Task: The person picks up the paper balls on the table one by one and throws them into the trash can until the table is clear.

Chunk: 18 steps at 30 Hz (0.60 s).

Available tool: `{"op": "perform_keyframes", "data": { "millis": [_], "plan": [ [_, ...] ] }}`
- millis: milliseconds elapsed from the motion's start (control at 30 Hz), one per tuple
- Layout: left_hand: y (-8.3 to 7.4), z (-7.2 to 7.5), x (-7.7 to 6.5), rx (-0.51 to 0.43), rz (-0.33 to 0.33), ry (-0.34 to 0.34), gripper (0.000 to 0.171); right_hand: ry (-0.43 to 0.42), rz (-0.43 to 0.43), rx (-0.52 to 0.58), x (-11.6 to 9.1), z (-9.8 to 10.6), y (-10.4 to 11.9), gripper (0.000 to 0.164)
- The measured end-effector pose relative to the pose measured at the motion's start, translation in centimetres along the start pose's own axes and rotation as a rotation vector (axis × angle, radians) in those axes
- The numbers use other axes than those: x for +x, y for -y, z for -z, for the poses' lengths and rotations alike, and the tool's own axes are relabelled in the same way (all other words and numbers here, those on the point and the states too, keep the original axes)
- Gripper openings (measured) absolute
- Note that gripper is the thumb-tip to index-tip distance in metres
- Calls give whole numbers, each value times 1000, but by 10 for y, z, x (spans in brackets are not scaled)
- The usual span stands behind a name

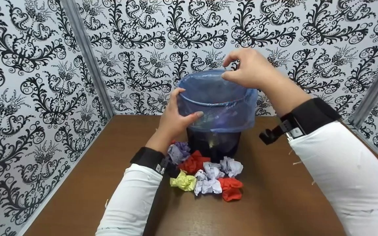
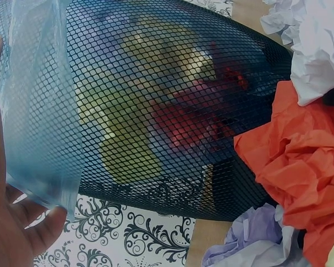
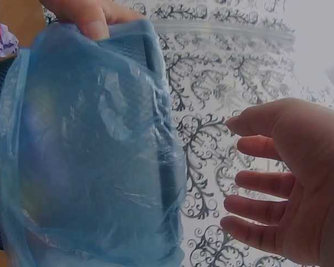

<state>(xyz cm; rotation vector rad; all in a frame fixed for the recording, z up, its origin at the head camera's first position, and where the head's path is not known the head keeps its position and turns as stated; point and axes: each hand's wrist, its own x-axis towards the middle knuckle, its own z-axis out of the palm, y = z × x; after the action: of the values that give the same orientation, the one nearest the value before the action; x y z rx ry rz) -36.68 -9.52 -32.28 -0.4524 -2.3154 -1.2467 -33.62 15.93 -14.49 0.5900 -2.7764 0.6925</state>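
A dark mesh wastebasket [image 1: 213,142] stands near the back of the table, lined with a thin blue plastic bag [image 1: 221,118] folded down over its rim. My left hand [image 1: 177,113] grips the lined rim on the left side, thumb across the outside of the bag. Above the rim at the right, my right hand [image 1: 249,68] hovers with nothing in it; its fingers [image 3: 261,181] are spread and loosely bent, apart from the bag in the right wrist view. Through the mesh, yellow-green paper [image 2: 128,150] and red paper [image 2: 189,119] show inside the basket.
Several crumpled paper balls lie on the table before the basket, among them a yellow one [image 1: 183,181], a red one [image 1: 231,189], a white one [image 1: 231,166] and a purple one [image 1: 179,152]. Patterned walls [image 1: 136,36] stand behind and beside the brown table [image 1: 284,183].
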Motion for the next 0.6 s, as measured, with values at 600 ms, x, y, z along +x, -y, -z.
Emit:
{"op": "perform_keyframes", "data": {
  "millis": [600],
  "plan": [
    [0, 0, 0, -28, 12, 10, 97, -196, 381, 13, -91, -18, -3, 25]
  ]
}}
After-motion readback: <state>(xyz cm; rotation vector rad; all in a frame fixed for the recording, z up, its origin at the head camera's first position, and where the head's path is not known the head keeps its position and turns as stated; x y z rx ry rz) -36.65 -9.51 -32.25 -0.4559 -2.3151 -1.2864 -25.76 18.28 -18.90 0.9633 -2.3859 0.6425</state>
